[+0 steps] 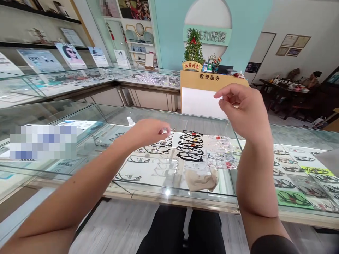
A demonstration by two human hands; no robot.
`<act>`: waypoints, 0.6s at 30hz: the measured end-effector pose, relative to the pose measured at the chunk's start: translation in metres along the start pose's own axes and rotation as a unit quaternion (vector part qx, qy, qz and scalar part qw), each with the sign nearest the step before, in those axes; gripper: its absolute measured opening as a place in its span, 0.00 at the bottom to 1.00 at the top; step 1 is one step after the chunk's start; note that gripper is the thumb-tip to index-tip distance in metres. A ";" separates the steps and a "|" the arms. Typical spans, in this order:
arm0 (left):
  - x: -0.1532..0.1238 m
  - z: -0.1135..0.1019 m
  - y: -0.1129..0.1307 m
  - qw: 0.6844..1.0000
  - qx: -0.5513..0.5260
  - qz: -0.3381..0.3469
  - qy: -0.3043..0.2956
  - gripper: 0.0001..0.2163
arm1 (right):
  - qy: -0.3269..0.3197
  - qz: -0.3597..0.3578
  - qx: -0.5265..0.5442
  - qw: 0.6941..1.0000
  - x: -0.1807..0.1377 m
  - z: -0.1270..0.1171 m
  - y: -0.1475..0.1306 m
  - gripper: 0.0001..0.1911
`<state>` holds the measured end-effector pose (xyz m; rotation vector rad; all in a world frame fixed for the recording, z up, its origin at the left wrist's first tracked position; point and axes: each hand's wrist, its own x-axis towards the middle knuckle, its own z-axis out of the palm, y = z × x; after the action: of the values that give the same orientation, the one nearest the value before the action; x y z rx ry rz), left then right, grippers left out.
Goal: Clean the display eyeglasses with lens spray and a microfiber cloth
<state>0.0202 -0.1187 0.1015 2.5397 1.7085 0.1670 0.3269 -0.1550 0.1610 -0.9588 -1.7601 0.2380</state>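
Observation:
My left hand [148, 132] reaches forward over the glass counter [169, 192]. Its fingers are pinched on a small glinting thing that I cannot make out, just above the rows of spectacle frames. My right hand [243, 109] is raised higher, above the counter's right half, with elbow bent. Its thumb and forefinger come together in a pinch pointing left and the other fingers are curled; what they hold, if anything, does not show. Black frames [190, 148] and clear frames [221, 151] lie in rows under the glass between my hands.
A beige cloth [201, 180] lies on the glass near the front edge. A small white bottle [130, 121] stands behind my left hand. More display cases run along the left, and a cashier desk [203, 91] stands behind. A person sits at a table [312, 81] far right.

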 end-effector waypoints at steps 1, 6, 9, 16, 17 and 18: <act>-0.003 0.008 -0.010 0.999 0.022 -0.014 -0.036 0.11 | -0.012 -0.006 0.012 1.000 0.000 -0.002 0.000 0.05; -0.003 0.047 -0.048 0.992 0.051 -0.024 -0.114 0.11 | -0.025 0.002 0.027 0.999 -0.001 -0.006 0.000 0.05; 0.000 0.063 -0.060 0.988 0.074 -0.020 -0.132 0.10 | -0.018 0.008 0.026 0.999 -0.002 -0.005 -0.003 0.03; -0.004 0.061 -0.076 0.994 0.041 0.018 -0.096 0.10 | -0.007 0.015 0.057 0.998 -0.016 -0.013 -0.020 0.07; -0.007 0.054 -0.076 0.996 0.027 0.026 -0.080 0.13 | -0.009 0.016 0.064 0.998 -0.017 -0.015 -0.023 0.06; -0.010 0.045 -0.076 0.997 0.014 0.031 -0.069 0.15 | -0.014 0.019 0.073 0.997 -0.018 -0.016 -0.025 0.06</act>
<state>-0.0468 -0.0991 0.0468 2.5602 1.5936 -0.0298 0.3307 -0.1882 0.1694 -0.8862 -1.7255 0.4006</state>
